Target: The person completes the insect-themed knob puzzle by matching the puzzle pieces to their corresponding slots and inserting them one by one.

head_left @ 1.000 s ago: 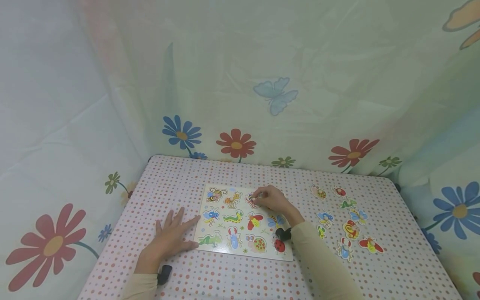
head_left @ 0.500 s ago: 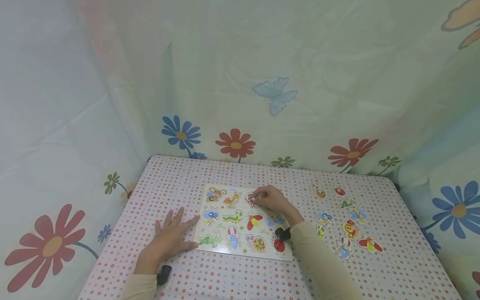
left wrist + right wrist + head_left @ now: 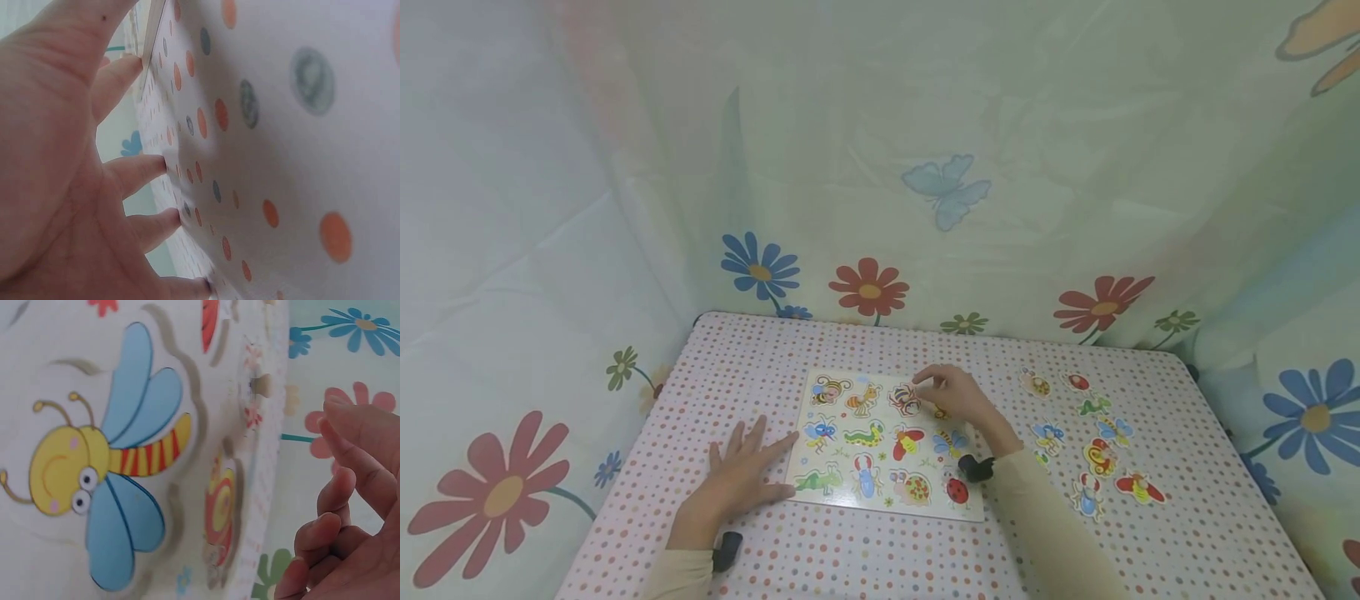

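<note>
A wooden insect puzzle board lies on the table. My left hand rests with spread fingers on the dotted cloth, its index finger and thumb at the board's left edge. In the left wrist view, fingertips touch the cloth. My right hand hovers over the board's upper right corner, fingers loosely bent and holding nothing. Just left of its fingertips, a striped bug piece sits in the top row; a small knob sticks up there in the right wrist view. A blue-winged dragonfly picture shows large there.
Several loose insect pieces lie right of the board, among them a blue beetle, a red-winged bug and a snail. The dotted tablecloth covers the table. A flower-printed curtain hangs behind and at both sides.
My right hand has let go of the striped bug piece and moved slightly up and right, leaving the piece in full view on the board. The left hand has stayed put.
</note>
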Demonstrator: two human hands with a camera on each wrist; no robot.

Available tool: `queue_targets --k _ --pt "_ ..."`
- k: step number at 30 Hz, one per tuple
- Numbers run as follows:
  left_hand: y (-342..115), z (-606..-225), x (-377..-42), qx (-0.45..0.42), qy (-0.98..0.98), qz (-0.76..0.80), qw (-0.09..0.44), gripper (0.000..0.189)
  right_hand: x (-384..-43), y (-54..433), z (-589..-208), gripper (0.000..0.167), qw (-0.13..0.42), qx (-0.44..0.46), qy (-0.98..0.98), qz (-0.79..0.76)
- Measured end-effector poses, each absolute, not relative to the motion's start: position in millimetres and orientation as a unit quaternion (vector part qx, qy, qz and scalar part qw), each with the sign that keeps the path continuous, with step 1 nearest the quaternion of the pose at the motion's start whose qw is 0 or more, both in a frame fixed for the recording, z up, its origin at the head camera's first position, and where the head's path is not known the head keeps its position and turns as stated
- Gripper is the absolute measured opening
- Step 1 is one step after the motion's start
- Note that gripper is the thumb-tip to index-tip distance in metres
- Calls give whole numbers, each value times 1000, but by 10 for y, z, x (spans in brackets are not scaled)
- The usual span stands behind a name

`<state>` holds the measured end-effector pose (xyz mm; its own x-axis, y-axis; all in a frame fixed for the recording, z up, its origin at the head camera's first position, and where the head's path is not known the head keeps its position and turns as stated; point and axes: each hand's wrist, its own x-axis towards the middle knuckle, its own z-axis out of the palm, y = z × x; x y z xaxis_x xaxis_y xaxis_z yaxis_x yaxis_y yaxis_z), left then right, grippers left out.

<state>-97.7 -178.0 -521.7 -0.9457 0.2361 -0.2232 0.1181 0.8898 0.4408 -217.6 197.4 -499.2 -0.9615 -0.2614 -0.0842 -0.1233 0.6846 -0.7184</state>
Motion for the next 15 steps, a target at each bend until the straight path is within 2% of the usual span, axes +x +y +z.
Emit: queue_targets --k 15 --pt "-1782 -5226 -974 94 964 208 136 82 -1938 2235 -4775 22 33 -108 913 -391"
